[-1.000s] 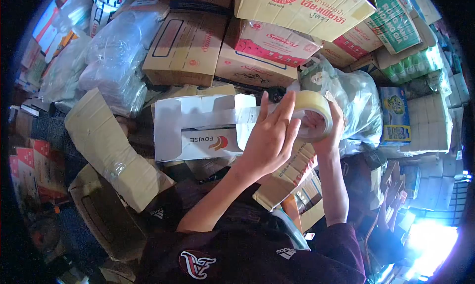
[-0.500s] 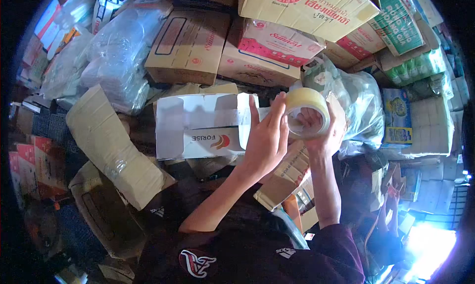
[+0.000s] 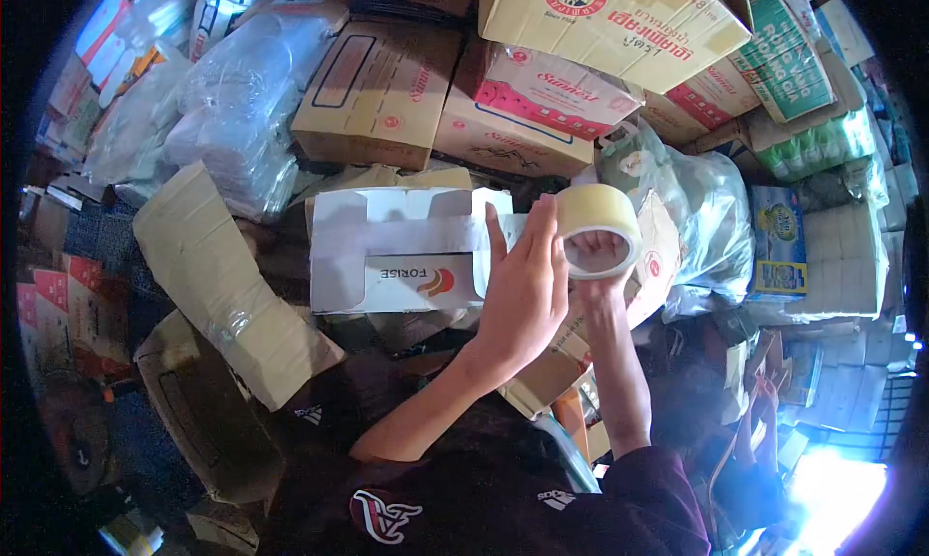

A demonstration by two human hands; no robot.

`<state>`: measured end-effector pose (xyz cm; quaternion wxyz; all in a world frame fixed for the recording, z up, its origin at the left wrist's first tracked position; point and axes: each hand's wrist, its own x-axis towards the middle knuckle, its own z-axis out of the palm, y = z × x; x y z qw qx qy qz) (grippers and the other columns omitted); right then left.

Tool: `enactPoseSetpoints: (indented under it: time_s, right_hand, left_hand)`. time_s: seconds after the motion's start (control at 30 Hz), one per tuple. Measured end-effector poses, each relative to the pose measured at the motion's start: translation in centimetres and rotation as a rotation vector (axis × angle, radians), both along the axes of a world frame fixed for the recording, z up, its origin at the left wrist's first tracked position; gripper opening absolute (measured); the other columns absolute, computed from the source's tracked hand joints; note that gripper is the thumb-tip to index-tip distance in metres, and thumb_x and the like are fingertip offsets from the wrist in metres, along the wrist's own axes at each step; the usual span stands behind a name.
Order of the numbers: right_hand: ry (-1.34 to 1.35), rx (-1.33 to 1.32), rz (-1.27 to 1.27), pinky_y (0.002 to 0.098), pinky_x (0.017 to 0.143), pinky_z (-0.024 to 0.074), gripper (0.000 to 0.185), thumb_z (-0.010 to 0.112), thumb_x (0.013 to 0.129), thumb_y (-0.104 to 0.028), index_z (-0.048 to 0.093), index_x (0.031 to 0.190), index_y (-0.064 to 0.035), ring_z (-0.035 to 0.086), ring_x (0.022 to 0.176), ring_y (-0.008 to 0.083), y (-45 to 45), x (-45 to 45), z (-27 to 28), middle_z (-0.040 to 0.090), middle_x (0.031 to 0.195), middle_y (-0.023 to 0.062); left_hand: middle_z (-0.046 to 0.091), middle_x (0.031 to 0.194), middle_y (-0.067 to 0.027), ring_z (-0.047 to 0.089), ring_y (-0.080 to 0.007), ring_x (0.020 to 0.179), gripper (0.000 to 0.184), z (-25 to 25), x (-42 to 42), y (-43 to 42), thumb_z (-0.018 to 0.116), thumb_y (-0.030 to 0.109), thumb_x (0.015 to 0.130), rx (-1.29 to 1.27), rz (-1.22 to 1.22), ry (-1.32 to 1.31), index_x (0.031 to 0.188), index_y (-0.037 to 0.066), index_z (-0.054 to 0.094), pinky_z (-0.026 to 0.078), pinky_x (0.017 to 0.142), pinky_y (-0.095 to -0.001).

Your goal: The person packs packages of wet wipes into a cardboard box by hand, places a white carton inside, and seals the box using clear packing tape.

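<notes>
My right hand (image 3: 602, 266) grips a thick roll of clear tape (image 3: 598, 203), with fingers showing through its core. A strip of tape runs left from the roll across a white FORISE box (image 3: 339, 280). My left hand (image 3: 527, 290) is held upright between the box and the roll, at the box's right end. Its thumb stands apart from the other fingers, which lie flat near the strip and the roll's left edge.
Cardboard boxes (image 3: 373, 96) are stacked behind. Plastic-wrapped goods (image 3: 237, 111) lie back left, clear bags (image 3: 711, 217) at right. A bent cardboard piece (image 3: 218, 266) and an open carton (image 3: 198, 411) are at left. Another person's hands (image 3: 764, 401) show far right.
My right hand and the tape roll have moved slightly left, closer to my left hand and the box. My left hand has turned more upright, its fingers closer together.
</notes>
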<state>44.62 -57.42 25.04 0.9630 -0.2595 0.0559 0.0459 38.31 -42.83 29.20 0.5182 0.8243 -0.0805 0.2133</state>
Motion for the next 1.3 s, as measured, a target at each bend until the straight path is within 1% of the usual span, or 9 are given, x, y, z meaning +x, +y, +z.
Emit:
enactPoseSetpoints:
  time_s: [0.3,0.57,0.63,0.73,0.8,0.93,1.07,1.17,1.3]
  right_hand:
    - [0.208,-0.005,-0.092,0.0258,0.053,0.0295,0.044,0.046,0.096,-0.046,0.048,0.063,-0.0187,0.034,0.051,0.0101,0.7,-0.5,0.2,0.037,0.054,-0.0073]
    - [0.129,-0.097,-0.049,0.0252,0.053,0.0355,0.042,0.046,0.095,-0.05,0.059,0.074,-0.0169,0.046,0.054,0.0097,0.9,0.2,-0.2,0.052,0.059,-0.0073]
    - [0.32,-0.219,-0.263,0.0271,0.055,0.0383,0.042,0.046,0.094,-0.051,0.061,0.077,-0.0156,0.048,0.057,0.0115,3.3,0.0,1.9,0.054,0.062,-0.0044]
    - [0.118,-0.129,-0.026,0.0346,0.064,0.0466,0.05,0.046,0.093,-0.056,0.065,0.096,-0.0104,0.056,0.07,0.0187,-2.8,1.3,-4.5,0.062,0.079,0.0044]
    - [0.162,-0.398,-0.066,0.0369,0.068,0.0486,0.057,0.045,0.093,-0.06,0.065,0.103,-0.0083,0.058,0.074,0.0212,-2.1,1.7,-0.3,0.064,0.086,0.0075]
    - [0.177,-0.601,-0.199,0.0299,0.06,0.0459,0.069,0.053,0.084,-0.069,0.065,0.095,-0.0019,0.057,0.066,0.0164,-4.3,3.3,-0.1,0.062,0.076,0.0065]
    - [-0.449,-1.118,0.396,0.0248,0.055,0.0409,0.057,0.065,0.08,-0.058,0.063,0.082,-0.0014,0.053,0.06,0.0112,-7.8,4.2,2.5,0.057,0.069,0.0031]
    - [-0.404,-1.089,0.825,0.0236,0.059,0.0415,0.044,0.072,0.076,-0.042,0.065,0.084,0.0002,0.055,0.065,0.0104,-10.4,8.7,2.0,0.06,0.073,0.0034]
    - [-0.315,-1.134,0.907,0.0262,0.075,0.0445,0.037,0.074,0.077,-0.023,0.067,0.1,0.0046,0.059,0.085,0.0147,-8.8,9.0,3.4,0.067,0.092,0.0079]
  left_hand:
    - [0.042,0.145,-0.0231,0.014,-0.0427,0.145,0.046,2.9,-0.2,2.7,0.032,0.018,0.103,0.174,0.138,-0.009,0.142,-0.007,0.036,-0.003,0.114,-0.0605]
    - [0.044,0.14,-0.0284,0.023,-0.0436,0.142,0.047,-0.2,-0.4,-0.4,0.037,0.014,0.101,0.086,0.139,-0.015,0.14,-0.011,0.036,0.003,0.114,-0.0626]
    - [0.044,0.14,-0.0283,0.024,-0.0439,0.142,0.047,-0.7,-0.2,-0.7,0.038,0.014,0.1,0.097,0.143,-0.022,0.14,-0.011,0.036,0.003,0.114,-0.0625]
    - [0.047,0.137,-0.027,0.026,-0.045,0.14,0.044,-1.8,0.0,-0.6,0.044,0.011,0.098,0.137,0.118,-0.007,0.137,-0.007,0.04,0.008,0.114,-0.0627]
    - [0.05,0.135,-0.0259,0.026,-0.0459,0.14,0.042,-3.1,0.3,-0.4,0.047,0.01,0.096,0.153,0.065,0.014,0.136,-0.005,0.043,0.01,0.113,-0.0633]
    - [0.06,0.126,-0.0181,0.044,-0.0398,0.129,0.036,-4.3,-4.3,0.3,0.059,0.003,0.087,0.022,0.015,-0.17,0.123,0.0,0.056,0.031,0.108,-0.0532]
    - [0.058,0.108,-0.0174,0.054,-0.0305,0.106,0.031,-9.0,-5.9,1.8,0.066,0.011,0.085,0.045,0.159,0.038,0.112,-0.001,0.054,0.043,0.092,-0.0426]
    - [0.055,0.109,-0.0249,0.054,-0.0406,0.103,0.041,-12.5,-3.6,2.7,0.067,0.022,0.089,-0.079,0.293,0.345,0.113,-0.006,0.05,0.042,0.092,-0.0458]
    - [0.068,0.081,-0.0207,0.068,-0.0326,0.076,0.043,-14.7,-0.3,3.1,0.068,0.035,0.086,-0.334,0.158,0.606,0.094,-0.007,0.063,0.051,0.071,-0.0425]
